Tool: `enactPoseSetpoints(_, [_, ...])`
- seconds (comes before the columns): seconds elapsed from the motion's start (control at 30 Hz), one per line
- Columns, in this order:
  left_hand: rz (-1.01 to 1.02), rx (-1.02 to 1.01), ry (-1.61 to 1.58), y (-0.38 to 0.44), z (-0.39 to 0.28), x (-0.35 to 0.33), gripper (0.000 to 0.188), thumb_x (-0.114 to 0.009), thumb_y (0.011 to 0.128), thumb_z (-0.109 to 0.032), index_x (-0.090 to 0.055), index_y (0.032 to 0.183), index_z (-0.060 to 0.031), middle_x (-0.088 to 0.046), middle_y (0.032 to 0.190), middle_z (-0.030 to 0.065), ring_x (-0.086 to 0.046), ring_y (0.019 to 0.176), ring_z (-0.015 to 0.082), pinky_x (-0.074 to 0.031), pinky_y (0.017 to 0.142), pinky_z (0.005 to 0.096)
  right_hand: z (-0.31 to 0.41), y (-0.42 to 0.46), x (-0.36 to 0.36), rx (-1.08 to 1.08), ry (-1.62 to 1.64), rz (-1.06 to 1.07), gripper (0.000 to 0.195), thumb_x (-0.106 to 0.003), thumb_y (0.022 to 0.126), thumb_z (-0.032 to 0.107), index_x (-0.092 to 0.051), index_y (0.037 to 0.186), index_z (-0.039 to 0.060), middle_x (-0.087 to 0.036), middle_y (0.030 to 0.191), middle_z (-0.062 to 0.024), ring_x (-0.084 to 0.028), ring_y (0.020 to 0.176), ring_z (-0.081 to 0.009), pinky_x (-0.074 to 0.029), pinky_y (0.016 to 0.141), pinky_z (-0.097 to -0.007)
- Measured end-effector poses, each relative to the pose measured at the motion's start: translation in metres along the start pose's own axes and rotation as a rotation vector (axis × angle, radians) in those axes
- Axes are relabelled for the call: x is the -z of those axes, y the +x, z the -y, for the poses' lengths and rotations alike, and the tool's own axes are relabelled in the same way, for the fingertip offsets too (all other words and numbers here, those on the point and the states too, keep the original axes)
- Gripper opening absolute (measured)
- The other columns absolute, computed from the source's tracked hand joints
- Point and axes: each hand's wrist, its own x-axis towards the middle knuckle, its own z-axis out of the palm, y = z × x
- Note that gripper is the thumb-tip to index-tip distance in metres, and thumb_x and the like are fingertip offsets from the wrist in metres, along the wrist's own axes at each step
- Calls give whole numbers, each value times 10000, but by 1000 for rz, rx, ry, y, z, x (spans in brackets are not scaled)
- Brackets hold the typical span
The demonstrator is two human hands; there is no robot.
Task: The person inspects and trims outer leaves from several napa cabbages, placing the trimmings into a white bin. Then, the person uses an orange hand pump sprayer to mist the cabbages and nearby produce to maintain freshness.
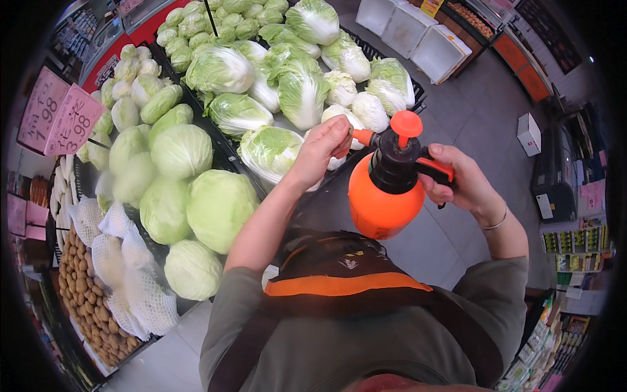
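An orange pump spray bottle (387,196) with a black collar and a red plunger knob hangs in front of me, held by its black and red handle in my right hand (453,179). My left hand (330,139) has its fingers closed at the tip of the orange nozzle (362,136). Behind and left of that hand lie napa cabbages (300,93) on a black rack, some in clear film. Round green cabbages (223,210) lie left of my left forearm, with pale mist over part of the pile.
Potatoes (81,284) and produce in white foam nets (147,289) lie at the lower left. Pink price cards (73,120) stick out at the left. White foam boxes (441,54) stand at the upper right, beyond grey floor tiles. A dark apron covers my front.
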Motion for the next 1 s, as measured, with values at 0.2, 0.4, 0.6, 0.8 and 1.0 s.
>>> enactPoseSetpoints(0.2, [14, 31, -376, 2, 38, -28, 352, -298, 1019, -349, -381, 776, -108, -350, 687, -2, -306, 605, 117, -291, 584, 264, -29, -31, 43, 67, -44, 40, 466, -415, 954, 405, -549, 709, 33, -437, 502, 6, -357, 424, -67, -288, 434, -235])
enactPoseSetpoints(0.4, [-2, 44, -370, -7, 84, -60, 311, -324, 1008, -324, -427, 836, -86, -386, 733, 19, -357, 664, 136, -314, 622, 269, -51, -57, 79, 89, -115, 20, 478, -419, 948, 413, -541, 687, 32, -414, 488, 16, -340, 417, -63, -276, 432, -235])
enactPoseSetpoints(0.6, [-76, 40, -223, -21, 113, -88, 248, -351, 993, -276, -452, 890, -73, -415, 772, 25, -376, 682, 133, -326, 647, 273, -78, -79, 106, 68, -76, 23, 465, -415, 943, 405, -541, 683, 41, -391, 467, 19, -331, 415, -65, -257, 426, -234])
enactPoseSetpoints(0.8, [-233, 94, -150, -34, 133, -114, 216, -373, 990, -240, -478, 929, -61, -455, 815, 35, -401, 698, 125, -356, 673, 269, -106, -97, 124, 24, 8, -20, 435, -421, 933, 389, -521, 669, 58, -373, 456, 21, -304, 409, -72, -235, 420, -236])
enactPoseSetpoints(1.0, [-295, 114, -137, -41, 149, -133, 217, -375, 993, -214, -510, 949, -50, -488, 838, 32, -423, 708, 119, -377, 683, 271, -125, -109, 134, 55, 27, 14, 447, -406, 934, 399, -511, 659, 63, -359, 450, 25, -295, 408, -72, -230, 419, -236])
